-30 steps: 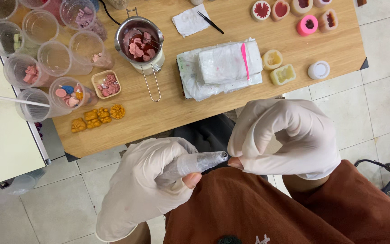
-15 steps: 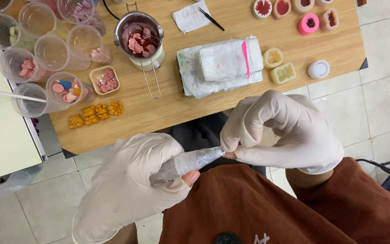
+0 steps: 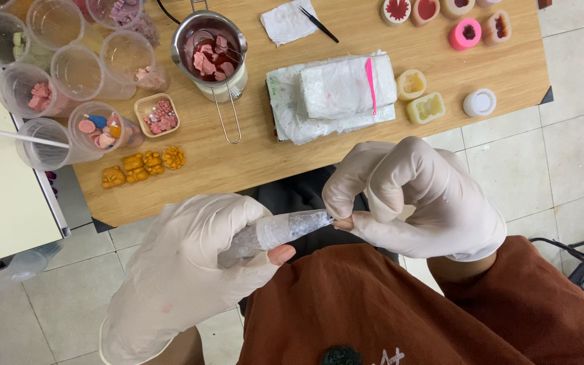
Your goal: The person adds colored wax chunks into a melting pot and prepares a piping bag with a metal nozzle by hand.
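Left hand (image 3: pixel 184 277) grips clear tube (image 3: pixel 285 230); right hand (image 3: pixel 420 199) pinches its tip, both hands gloved, held below the wooden worktop (image 3: pixel 346 135).

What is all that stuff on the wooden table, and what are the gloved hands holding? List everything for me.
Table: one, light wood, upper part of view.
Plastic cups: about seven, clear, some with pink bits, far left of table.
Metal pot: one, silver, pink chunks inside, top centre.
Small tray: one, beige, pink pieces, beside the cups.
Orange shapes: a few, near table's front edge.
Folded cloth: white, with a pink stick, table centre.
Moulds: several, pink, cream, yellow, top right.
Round lid: one, white, right edge.
Tube: one, clear, held by both hands.
Left hand: white glove.
Right hand: white glove, fingers pinching the tube tip.
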